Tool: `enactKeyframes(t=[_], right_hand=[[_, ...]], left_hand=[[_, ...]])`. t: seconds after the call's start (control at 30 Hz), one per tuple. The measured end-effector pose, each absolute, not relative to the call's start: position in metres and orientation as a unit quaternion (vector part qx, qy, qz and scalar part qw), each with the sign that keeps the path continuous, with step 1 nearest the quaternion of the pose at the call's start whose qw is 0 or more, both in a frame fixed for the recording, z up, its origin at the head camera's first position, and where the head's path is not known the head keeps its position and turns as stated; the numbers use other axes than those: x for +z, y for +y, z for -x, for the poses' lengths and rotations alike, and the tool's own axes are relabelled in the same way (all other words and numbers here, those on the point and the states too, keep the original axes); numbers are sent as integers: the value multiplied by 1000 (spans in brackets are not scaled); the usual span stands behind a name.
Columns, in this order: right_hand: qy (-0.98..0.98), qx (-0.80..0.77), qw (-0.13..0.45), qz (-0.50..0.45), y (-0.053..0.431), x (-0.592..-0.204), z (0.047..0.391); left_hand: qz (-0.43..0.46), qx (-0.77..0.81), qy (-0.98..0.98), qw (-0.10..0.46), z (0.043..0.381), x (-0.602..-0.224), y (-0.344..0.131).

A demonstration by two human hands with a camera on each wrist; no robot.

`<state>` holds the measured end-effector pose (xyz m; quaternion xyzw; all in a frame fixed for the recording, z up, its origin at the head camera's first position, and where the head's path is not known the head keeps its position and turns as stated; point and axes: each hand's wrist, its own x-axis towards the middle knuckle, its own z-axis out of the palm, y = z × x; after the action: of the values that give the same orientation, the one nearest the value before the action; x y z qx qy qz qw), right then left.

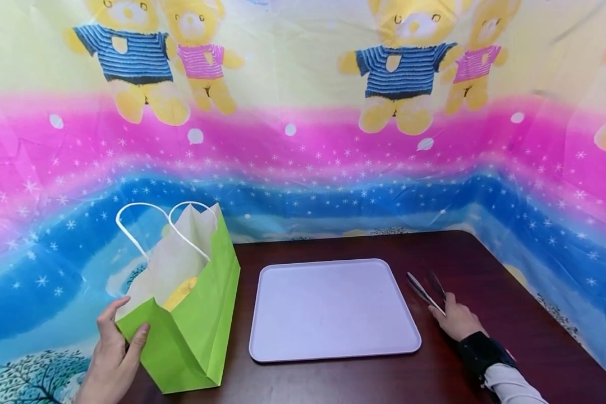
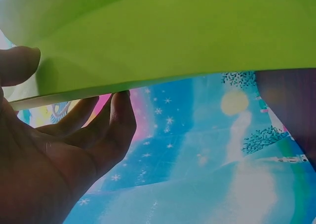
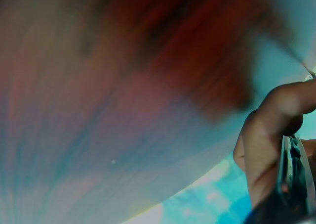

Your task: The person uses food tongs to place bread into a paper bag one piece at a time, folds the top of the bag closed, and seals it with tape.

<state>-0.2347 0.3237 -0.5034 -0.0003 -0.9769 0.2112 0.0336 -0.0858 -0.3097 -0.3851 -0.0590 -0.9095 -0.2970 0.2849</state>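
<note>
My left hand [image 1: 112, 350] pinches the near left rim of a green paper bag [image 1: 209, 320] with white handles. In the left wrist view the thumb lies on one side of the bag's green wall [image 2: 187, 36] and the fingers [image 2: 123, 117] on the other. Inside the bag a yellow thing [image 1: 182, 293] shows in part; its kind is hidden. Over the table's right side, my right hand [image 1: 459, 320] grips metal tongs [image 1: 424, 292], their two arms apart and pointing away from me. Nothing shows between their tips. The right wrist view is largely blurred, with curled fingers round the tongs [image 3: 291, 169].
A white rectangular tray [image 1: 333, 311] lies flat on the dark wooden table [image 1: 328, 387], between the bag and the tongs. Printed cloth [image 1: 303, 151] with bears and snowflakes hangs behind the table and along both sides.
</note>
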Motion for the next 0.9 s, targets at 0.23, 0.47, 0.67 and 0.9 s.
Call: enactKeyframes(t=[0.23,0.47,0.67,0.9], right_hand=[[-979,200,-11,48,316,-497,229],[-983,165,-11,73,307,-493,227],[-985,163,-13,60,312,-492,225],[-984,172,-18,50,314,-487,223]], left_hand=[[38,-331,-903,272,79,-386,-303],[11,-345,-904,252,72,-386,-294],[4,-279,-898,341,50,-384,-269],[126,-241,-837,475,43,-366,-232]])
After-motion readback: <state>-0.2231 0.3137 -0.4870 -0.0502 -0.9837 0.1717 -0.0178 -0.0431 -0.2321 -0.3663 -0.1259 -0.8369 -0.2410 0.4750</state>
